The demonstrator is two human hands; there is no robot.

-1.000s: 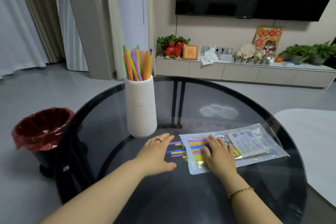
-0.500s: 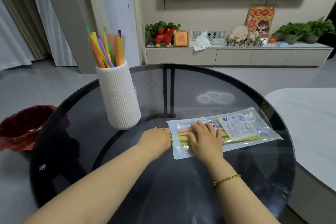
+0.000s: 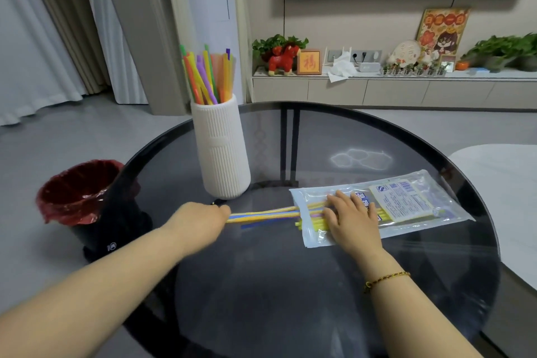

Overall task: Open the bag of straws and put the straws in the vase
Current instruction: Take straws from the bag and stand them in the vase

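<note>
My left hand [image 3: 203, 219] fingers closed on bunch of straws [image 3: 261, 213], half out of bag [image 3: 377, 206] mouth. Right hand [image 3: 351, 219] fingers spread flat, pinning bag on bench [image 3: 290, 285]. Pull level, slow; then lift to vase [image 3: 220, 151], just beside.

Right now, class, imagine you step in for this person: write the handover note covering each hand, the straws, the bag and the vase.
Left hand: closed on a bundle of straws, partly pulled out of the bag's open end.
Right hand: flat on the straw bag, pinning it to the glass table.
White ribbed vase: upright beside the left hand, already holding many straws.
Done: bag opened.
Left: draw this bundle free, stand it in the vase, then move the straws remaining in the bag.
</note>
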